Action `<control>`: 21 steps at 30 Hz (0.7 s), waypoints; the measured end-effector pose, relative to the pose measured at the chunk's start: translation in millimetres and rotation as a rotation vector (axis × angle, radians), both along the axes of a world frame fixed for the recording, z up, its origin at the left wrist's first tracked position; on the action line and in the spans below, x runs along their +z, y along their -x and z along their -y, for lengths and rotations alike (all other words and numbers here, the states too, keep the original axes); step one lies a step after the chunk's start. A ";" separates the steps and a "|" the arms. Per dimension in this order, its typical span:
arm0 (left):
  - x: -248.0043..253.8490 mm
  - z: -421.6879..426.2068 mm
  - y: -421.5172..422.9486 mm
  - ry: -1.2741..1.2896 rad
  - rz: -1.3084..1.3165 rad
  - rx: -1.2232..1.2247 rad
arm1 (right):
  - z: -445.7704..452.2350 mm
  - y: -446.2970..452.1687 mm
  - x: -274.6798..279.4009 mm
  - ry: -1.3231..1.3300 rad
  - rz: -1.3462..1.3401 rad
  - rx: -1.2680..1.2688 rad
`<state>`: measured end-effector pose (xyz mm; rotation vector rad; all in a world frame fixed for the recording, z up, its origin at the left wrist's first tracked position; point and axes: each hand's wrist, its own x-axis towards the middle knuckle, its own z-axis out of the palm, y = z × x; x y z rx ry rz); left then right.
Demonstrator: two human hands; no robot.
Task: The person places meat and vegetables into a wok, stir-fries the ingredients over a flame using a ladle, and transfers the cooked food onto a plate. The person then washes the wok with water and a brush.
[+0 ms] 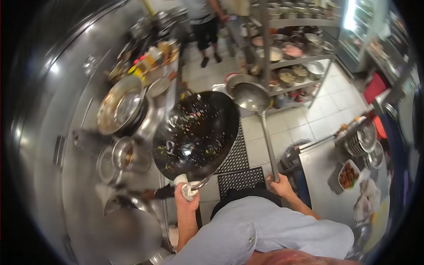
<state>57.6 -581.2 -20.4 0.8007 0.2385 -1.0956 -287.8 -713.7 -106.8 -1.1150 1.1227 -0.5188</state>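
Note:
My left hand (187, 198) is closed round the handle of a black wok (198, 141), with a white cloth (189, 189) between palm and metal. The wok is raised and tilted, so its dark inside shows, dotted with small bits of food and oily glints. My right hand (281, 185) grips the end of a long-handled metal ladle (251, 97). Its wide bowl points away from me, near the wok's right rim. In this view I cannot tell whether the two touch.
On the left, a steel cooking range holds a large pan (110, 108) and metal pots (125, 152). Shelves (304, 22) with bowls of ingredients stand ahead. Another person (203, 26) stands at the back. To my right, a steel counter (316, 161) carries a dish of browned food (349, 174) and stacked bowls.

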 end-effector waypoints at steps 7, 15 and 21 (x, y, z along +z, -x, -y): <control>62.4 -106.7 14.3 -0.165 0.386 0.547 | 25.1 -26.5 -34.0 -0.386 0.238 0.052; -18.8 -258.3 -14.0 -0.682 0.888 0.953 | 25.8 -78.4 -19.0 -0.391 0.058 0.297; -81.3 -351.3 -56.8 -0.651 0.723 1.075 | -24.6 -168.6 6.9 -0.335 -0.022 0.484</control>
